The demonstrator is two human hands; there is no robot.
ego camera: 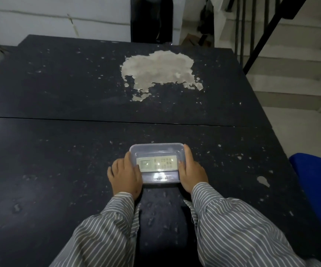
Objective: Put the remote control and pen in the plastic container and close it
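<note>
We are pressing our left hand (125,175) and right hand (191,173), fingers flat, against the plastic container (156,151) near the table's (59,151) front edge; the remote control (157,164) is lying inside.

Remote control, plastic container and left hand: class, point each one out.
remote control (156,164), head view, its button face
plastic container (155,149), head view, far part of lid
left hand (125,175), head view, back of hand
</note>
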